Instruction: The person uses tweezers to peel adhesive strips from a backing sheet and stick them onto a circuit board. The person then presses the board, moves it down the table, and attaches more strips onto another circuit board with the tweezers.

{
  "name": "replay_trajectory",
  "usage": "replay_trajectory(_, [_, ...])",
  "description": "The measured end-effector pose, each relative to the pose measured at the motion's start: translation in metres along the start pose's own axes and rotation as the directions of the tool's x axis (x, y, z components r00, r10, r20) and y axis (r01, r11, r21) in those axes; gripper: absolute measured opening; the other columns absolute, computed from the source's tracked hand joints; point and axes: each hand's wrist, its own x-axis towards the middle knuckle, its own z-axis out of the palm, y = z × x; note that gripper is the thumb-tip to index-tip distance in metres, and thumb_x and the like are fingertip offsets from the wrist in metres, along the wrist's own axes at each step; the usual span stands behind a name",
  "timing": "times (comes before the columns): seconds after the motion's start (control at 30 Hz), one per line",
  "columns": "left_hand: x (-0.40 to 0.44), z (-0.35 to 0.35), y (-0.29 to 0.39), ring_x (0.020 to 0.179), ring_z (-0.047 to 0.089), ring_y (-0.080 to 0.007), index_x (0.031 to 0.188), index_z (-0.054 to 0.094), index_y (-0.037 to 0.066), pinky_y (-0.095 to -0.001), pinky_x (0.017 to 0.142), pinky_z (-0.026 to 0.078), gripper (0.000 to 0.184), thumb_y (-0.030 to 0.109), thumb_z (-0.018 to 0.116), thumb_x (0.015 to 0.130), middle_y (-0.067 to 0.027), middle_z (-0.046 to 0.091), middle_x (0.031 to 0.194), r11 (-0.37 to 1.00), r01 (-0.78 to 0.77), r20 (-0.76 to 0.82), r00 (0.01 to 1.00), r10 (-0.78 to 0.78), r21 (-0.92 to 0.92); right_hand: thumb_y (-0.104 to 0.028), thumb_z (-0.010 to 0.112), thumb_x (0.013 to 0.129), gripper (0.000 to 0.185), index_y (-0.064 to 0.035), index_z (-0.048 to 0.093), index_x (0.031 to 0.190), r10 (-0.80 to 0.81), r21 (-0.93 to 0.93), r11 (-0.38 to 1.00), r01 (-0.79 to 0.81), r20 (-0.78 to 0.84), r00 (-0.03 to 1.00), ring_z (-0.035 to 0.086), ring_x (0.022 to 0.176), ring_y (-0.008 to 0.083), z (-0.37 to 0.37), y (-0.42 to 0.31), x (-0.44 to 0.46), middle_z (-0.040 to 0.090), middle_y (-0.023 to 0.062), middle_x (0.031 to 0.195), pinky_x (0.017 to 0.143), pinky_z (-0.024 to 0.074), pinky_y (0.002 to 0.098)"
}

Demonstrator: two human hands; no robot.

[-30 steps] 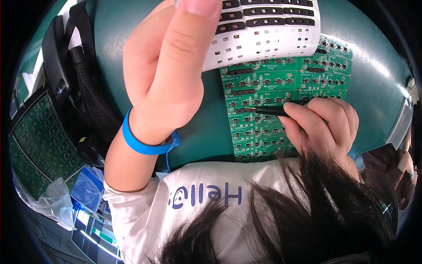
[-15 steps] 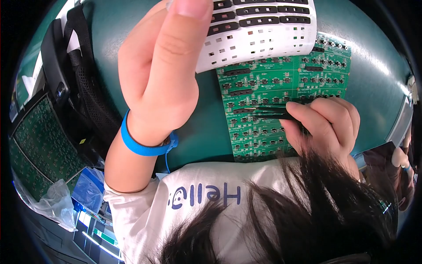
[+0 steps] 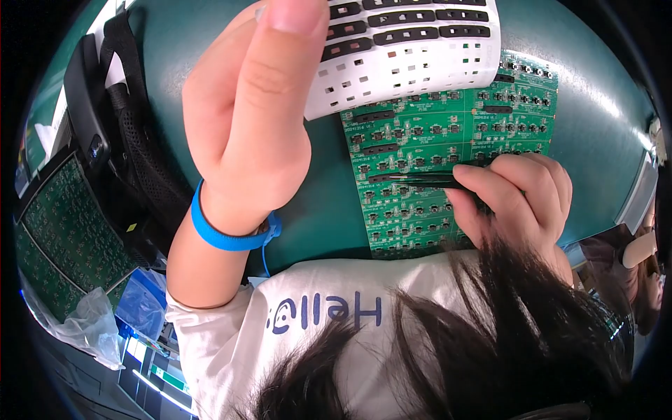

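Note:
My left hand [image 3: 259, 112], with a blue wristband [image 3: 227, 236] at the wrist, pinches a white backing sheet [image 3: 350, 94] by its edge. Rows of black slotted strips [image 3: 402, 33] sit on its upper part, and the lower rows show only small cut-outs. Under the raised sheet lies a green circuit board panel [image 3: 420, 238], partly covered by it. My right hand [image 3: 518, 189] rests over the panel, closed on black tweezers [image 3: 430, 180]. Their tips point left, by a black strip [image 3: 378, 178] on the board; I cannot tell whether they touch it.
Black straps and a mesh-covered item [image 3: 129, 133] lie on the left. Beyond them is another green panel [image 3: 70, 224], with a clear plastic bag [image 3: 91, 325] below it. Part of another person [image 3: 638, 262] shows at the right edge.
The tweezers' arms have come together; they were spread apart before. My left hand and the white sheet have shifted slightly left. At the right edge, the other person's arm has moved.

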Motion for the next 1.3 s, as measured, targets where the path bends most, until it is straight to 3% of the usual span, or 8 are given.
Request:
replay_trajectory(0.33, [0.002, -0.005, -0.001, 0.098, 0.065, -0.0235, 0.103, 0.058, -0.01, -0.0344, 0.09, 0.05, 0.033, 0.02, 0.044, 0.102, -0.0187, 0.064, 0.109, 1.0, -0.018, 0.083, 0.996, 0.018, -0.003, -0.023, 0.078, 0.061, 0.031, -0.016, 0.073, 0.091, 0.002, 0.014, 1.0, -0.002, -0.01, 1.0, 0.055, 0.068, 0.017, 0.002, 0.001, 0.003, 0.058, -0.002, 0.084, 0.055, 0.0374, 0.0284])
replay_trajectory(0.63, [0.003, 0.005, 0.005, 0.098, 0.064, -0.0228, 0.103, 0.058, -0.01, -0.0337, 0.089, 0.05, 0.035, 0.022, 0.043, 0.102, -0.0184, 0.064, 0.108, 0.997, 0.077, -0.013, 0.997, -0.077, -0.002, -0.022, 0.078, 0.061, 0.031, -0.0169, 0.073, 0.091, -0.011, 0.021, 1.0, 0.011, 0.021, 1.0, 0.056, 0.069, 0.0169, 0.001, 0.001, 0.004, 0.059, -0.0018, 0.085, 0.055, 0.0373, 0.0288])
replay_trajectory(0.83, [0.003, -0.004, 0.003, 0.096, 0.064, -0.0219, 0.099, 0.058, -0.008, -0.0332, 0.088, 0.05, 0.034, 0.022, 0.043, 0.102, -0.0175, 0.064, 0.106, 0.999, 0.044, 0.073, 0.996, -0.044, -0.004, -0.023, 0.078, 0.061, 0.031, -0.0164, 0.073, 0.09, 0.011, 0.027, 1.0, -0.012, 0.02, 1.0, 0.056, 0.069, 0.0167, 0.0, 0.001, 0.005, 0.059, -0.0015, 0.085, 0.056, 0.0376, 0.0285])
replay_trajectory(1.3, [0.003, 0.006, 0.006, 0.097, 0.065, -0.0227, 0.102, 0.06, -0.01, -0.0329, 0.088, 0.05, 0.036, 0.023, 0.044, 0.102, -0.019, 0.065, 0.108, 0.997, 0.077, -0.036, 0.996, -0.077, 0.014, -0.023, 0.078, 0.062, 0.031, -0.0169, 0.073, 0.092, 0.003, 0.024, 1.0, -0.003, 0.024, 1.0, 0.056, 0.071, 0.0166, 0.0, 0.003, 0.003, 0.06, -0.0029, 0.087, 0.057, 0.037, 0.0286])
